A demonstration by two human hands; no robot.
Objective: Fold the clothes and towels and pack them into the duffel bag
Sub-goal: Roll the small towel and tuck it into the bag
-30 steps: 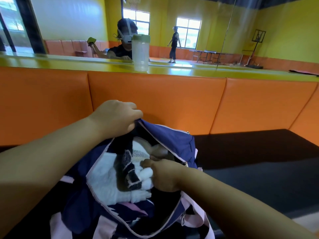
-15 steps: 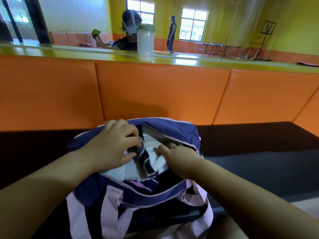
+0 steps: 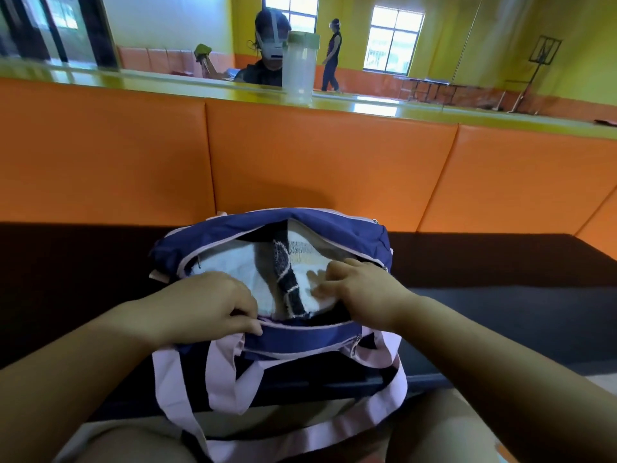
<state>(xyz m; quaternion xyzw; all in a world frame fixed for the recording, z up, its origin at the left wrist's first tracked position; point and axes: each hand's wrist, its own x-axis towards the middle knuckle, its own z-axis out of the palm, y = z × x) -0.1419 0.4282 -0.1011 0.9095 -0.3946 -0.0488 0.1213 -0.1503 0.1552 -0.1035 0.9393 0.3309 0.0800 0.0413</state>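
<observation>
From my head camera, the navy duffel bag [image 3: 334, 225] with pink straps [image 3: 230, 372] sits open on the black tabletop [image 3: 500, 312], straight ahead at 12 o'clock from my lap, against the orange padding [image 3: 300, 162]. Inside lie a white towel [image 3: 233, 272] and a dark patterned cloth [image 3: 287, 279] across it. My left hand [image 3: 207, 305] is curled at the bag's near rim at 9 o'clock, fingers pinching its edge. My right hand [image 3: 360, 289], at 3 o'clock, presses loosely spread fingers onto the towel, gripping nothing. A clear bottle [image 3: 298, 68] stands on the ledge beyond.
</observation>
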